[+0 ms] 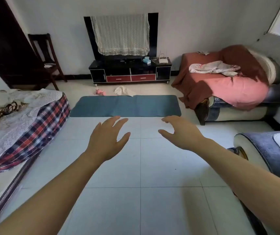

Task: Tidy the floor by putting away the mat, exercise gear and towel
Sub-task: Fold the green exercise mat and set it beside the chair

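Observation:
A blue-grey mat (125, 106) lies flat across the tiled floor ahead of me. Beyond its far edge a white towel (123, 90) lies crumpled on the floor. To the towel's left sits a small pink item (100, 92), too blurred to identify. My left hand (107, 139) reaches forward with fingers spread, holding nothing, its fingertips short of the mat's near edge. My right hand (181, 133) is also stretched out, fingers relaxed and slightly bent, empty, level with the mat's right part.
A bed with a plaid cover (34, 124) borders the floor on the left. A sofa with a red throw (229, 85) stands at the right. A black TV cabinet (130, 72) is against the far wall, a dark wooden chair (45, 60) to its left.

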